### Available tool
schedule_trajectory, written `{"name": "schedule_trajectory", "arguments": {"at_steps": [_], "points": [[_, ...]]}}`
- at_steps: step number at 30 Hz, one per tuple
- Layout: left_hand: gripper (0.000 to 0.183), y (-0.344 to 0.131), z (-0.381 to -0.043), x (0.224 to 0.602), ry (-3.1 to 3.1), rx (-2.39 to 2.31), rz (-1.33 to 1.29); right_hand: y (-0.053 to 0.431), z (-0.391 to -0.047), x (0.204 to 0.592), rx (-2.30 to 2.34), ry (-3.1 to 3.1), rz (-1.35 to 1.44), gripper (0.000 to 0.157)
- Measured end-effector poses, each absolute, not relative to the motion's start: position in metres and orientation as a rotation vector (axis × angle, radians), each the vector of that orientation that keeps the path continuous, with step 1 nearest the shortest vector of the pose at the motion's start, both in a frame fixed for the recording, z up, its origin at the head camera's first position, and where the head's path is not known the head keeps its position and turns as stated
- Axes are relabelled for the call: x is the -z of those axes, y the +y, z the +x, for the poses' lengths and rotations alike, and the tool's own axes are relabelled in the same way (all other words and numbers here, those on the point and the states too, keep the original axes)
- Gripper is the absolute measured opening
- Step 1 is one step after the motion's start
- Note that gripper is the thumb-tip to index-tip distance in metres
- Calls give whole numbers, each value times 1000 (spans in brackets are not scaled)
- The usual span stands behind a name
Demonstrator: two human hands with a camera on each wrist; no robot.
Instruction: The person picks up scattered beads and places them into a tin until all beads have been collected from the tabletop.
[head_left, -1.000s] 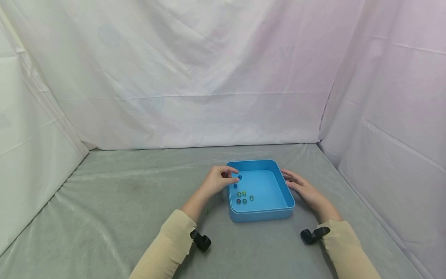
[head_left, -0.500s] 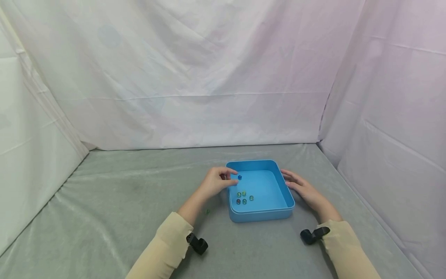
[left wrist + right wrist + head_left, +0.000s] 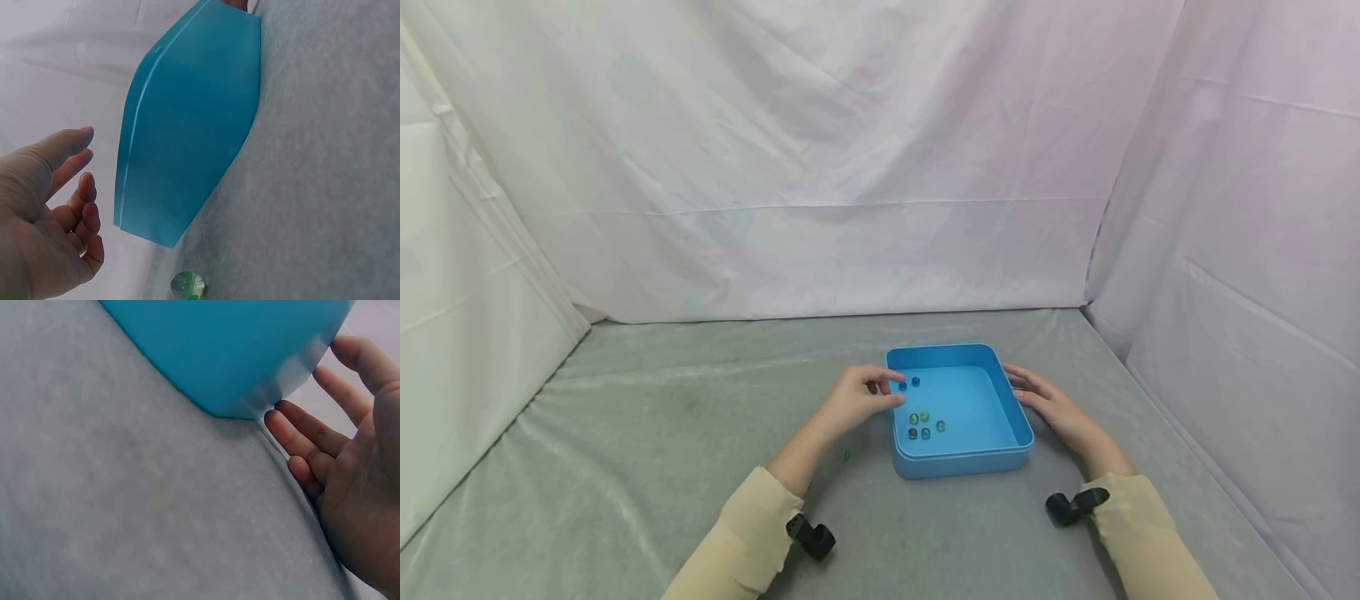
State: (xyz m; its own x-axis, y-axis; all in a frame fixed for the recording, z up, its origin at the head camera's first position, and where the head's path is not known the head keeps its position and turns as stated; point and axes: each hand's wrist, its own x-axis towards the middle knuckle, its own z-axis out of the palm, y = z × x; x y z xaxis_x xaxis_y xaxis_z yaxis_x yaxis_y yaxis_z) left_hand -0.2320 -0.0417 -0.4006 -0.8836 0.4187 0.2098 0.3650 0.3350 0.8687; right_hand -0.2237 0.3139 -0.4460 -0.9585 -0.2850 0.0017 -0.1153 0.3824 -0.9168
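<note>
A square blue box point(image 3: 966, 467) without a lid stands on the grey cloth. Over its left rim hangs my left hand point(image 3: 853, 402), thumb and index finger apart; the left wrist view shows nothing between them. Just beyond those fingertips, inside the box, lie one blue marble point(image 3: 902, 386) and another blue marble point(image 3: 915, 382). Several greenish and dark glass marbles, among them a clear green one point(image 3: 941, 426), are grouped near the box's front left corner. My right hand point(image 3: 1063, 421) touches the box's right side with outstretched fingers, also visible in the right wrist view.
A loose green marble point(image 3: 187, 285) lies on the grey cloth point(image 3: 647, 450) left of the box, near my left forearm. White curtains point(image 3: 820, 158) enclose the back and both sides. Each sleeve cuff carries a black wrist camera point(image 3: 811, 537).
My left hand has drawn back to the left. A blue marble earlier nearer the front, then out of sight, now shows beside the other blue one. The right hand stays on the box.
</note>
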Motion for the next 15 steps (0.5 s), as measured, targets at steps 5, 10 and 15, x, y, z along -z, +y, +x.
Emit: {"name": "schedule_trajectory", "arguments": {"at_steps": [5, 10, 15], "points": [[25, -45, -228, 399, 2533, -1618, 757, 314, -224, 446, 1631, 2475, -362, 55], [25, -50, -224, 399, 2545, -1606, 751, 314, -224, 446, 1625, 2484, -359, 55], [26, -56, -221, 401, 2523, -1612, 769, 313, -224, 446, 1625, 2482, -357, 55]]}}
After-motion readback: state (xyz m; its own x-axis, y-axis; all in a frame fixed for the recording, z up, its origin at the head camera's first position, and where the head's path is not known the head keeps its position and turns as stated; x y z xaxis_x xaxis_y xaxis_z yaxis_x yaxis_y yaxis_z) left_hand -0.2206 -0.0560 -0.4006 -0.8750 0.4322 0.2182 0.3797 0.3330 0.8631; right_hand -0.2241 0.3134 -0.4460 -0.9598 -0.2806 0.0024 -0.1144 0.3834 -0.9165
